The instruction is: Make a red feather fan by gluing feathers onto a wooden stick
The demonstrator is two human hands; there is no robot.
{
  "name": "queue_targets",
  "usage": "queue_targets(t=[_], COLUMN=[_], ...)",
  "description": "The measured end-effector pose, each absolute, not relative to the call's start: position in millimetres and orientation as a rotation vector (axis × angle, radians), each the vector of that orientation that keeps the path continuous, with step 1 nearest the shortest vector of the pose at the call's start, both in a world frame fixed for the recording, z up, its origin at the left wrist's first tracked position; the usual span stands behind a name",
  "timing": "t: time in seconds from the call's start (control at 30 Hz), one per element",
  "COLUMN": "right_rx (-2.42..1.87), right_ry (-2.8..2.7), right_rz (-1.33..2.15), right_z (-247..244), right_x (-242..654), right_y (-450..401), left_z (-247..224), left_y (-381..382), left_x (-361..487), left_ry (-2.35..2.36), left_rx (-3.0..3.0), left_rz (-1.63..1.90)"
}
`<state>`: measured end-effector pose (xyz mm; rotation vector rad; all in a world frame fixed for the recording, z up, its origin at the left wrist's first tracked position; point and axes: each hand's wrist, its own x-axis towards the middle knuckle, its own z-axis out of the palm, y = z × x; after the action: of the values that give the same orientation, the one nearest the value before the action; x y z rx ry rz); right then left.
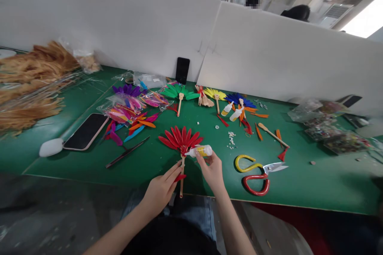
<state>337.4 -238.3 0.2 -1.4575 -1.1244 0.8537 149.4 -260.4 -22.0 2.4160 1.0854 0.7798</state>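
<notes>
A fan of red feathers point(182, 138) on a wooden stick lies at the front middle of the green table. My left hand point(161, 189) is closed round a loose red feather point(180, 177), its fingertips against the stick. In my right hand point(213, 169) a small white glue bottle with a yellow label point(203, 151) is held sideways, its nozzle at the base of the red feathers. Scissors with yellow and red handles point(259, 173) rest to the right. Small white beads point(231, 139) lie beyond my right hand.
Green point(179, 91), yellow point(216, 94) and blue point(239, 99) feather fans line the back, near two more glue bottles point(231, 111). Tweezers point(127, 152), a phone point(86, 131) and bagged feathers point(119, 109) are at left. Bead bags point(332, 127) lie right. White panels point(263, 55) stand behind.
</notes>
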Motion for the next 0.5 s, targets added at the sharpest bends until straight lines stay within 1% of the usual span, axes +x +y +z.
queue_targets(t=[0.1, 0.23, 0.37, 0.5], right_rx=[-1.504, -1.555, -1.574, -1.565], right_ry=[-1.212, -1.330, -1.493, -1.610], right_rz=[0.747, 0.643, 0.508, 0.388], right_z=[5, 12, 14, 11], right_x=[336, 335, 335, 337], right_y=[-240, -242, -242, -242], left_z=[-15, 8, 34, 49], left_y=[-255, -236, -210, -187], left_x=[143, 140, 147, 161], left_ry=[1.110, 1.333, 1.253, 1.070], left_rx=[2.248, 1.904, 1.722, 1.773], left_rz=[0.852, 1.008, 0.947, 0.784])
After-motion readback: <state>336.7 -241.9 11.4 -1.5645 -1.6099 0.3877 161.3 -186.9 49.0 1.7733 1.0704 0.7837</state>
